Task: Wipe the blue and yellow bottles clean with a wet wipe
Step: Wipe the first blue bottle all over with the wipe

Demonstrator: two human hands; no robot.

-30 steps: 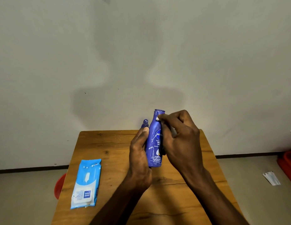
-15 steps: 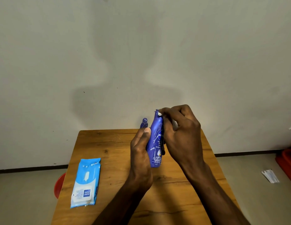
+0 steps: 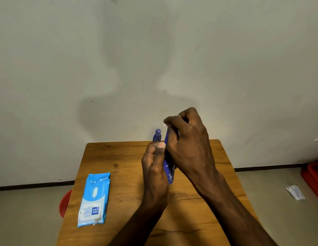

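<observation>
Wooden table (image 3: 122, 174) against a pale wall, wet wipes pack (image 3: 94, 199) lying closed, my left hand (image 3: 155, 171) wrapped round the blue lotion bottle (image 3: 169, 172), my right hand (image 3: 188, 144) pinching a white wipe (image 3: 165, 124) at its top

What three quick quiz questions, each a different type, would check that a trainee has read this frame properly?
1. True or false: the wet wipes pack lies on the wooden table on the side of the person's left hand.
2. Multiple choice: the blue lotion bottle is (A) lying flat on the table, (B) held up between both hands, (C) on the floor.
3. Fill in: the right hand closes over the bottle's ____ end, with a bit of white showing at its fingers.

Key: 1 true; 2 B; 3 top.
</observation>
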